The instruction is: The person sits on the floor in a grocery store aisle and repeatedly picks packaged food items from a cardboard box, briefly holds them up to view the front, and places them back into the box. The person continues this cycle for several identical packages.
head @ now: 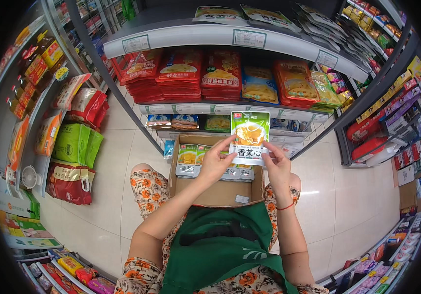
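A green and white pouch of pickled lettuce (250, 137) is held up in front of the shelves, its printed face towards me. My left hand (216, 160) pinches its left edge, and my right hand (278, 161) grips its lower right edge. Below them an open cardboard box (217, 193) rests on my lap between my knees. Similar pouches (187, 160) stand in a row along the box's far side, partly hidden by my left hand and wrist. The near part of the box shows bare cardboard and a small white label (241, 199).
Ahead, a shelf (232, 106) carries stacked red pouches (179, 73) and a blue one (260, 84). Loose silver-backed pouches (324, 29) lie on the shelf above. Bagged goods (72, 139) and bottles (35, 70) fill the left shelving. A dark rack (365, 136) stands right, over tiled floor (317, 205).
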`<action>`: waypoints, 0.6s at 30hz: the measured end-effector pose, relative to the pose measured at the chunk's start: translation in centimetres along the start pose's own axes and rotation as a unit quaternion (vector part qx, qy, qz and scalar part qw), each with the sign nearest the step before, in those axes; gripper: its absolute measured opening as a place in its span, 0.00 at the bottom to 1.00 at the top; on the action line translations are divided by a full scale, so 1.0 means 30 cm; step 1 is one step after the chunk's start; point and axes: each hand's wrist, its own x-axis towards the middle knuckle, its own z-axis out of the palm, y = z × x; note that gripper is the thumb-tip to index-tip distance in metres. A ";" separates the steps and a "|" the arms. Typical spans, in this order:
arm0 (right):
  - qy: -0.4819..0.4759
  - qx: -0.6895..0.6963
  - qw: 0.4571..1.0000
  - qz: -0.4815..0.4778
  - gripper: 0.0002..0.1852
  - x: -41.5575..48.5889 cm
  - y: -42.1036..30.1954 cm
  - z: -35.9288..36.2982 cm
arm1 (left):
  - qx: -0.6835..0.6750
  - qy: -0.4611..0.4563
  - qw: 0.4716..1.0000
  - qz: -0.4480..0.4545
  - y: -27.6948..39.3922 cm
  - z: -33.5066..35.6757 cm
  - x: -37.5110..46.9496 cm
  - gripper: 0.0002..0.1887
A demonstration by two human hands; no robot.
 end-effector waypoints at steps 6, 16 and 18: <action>0.002 0.034 0.998 0.051 0.20 -0.016 0.126 0.002 | 0.043 0.008 0.998 -0.038 -0.151 0.005 -0.016 0.30; -0.012 0.018 0.989 0.147 0.20 -0.044 0.307 -0.001 | 0.141 0.001 0.987 -0.079 -0.303 0.020 -0.047 0.30; -0.016 0.031 0.987 0.157 0.19 -0.048 0.344 0.001 | 0.164 -0.006 0.981 -0.100 -0.340 0.016 -0.050 0.30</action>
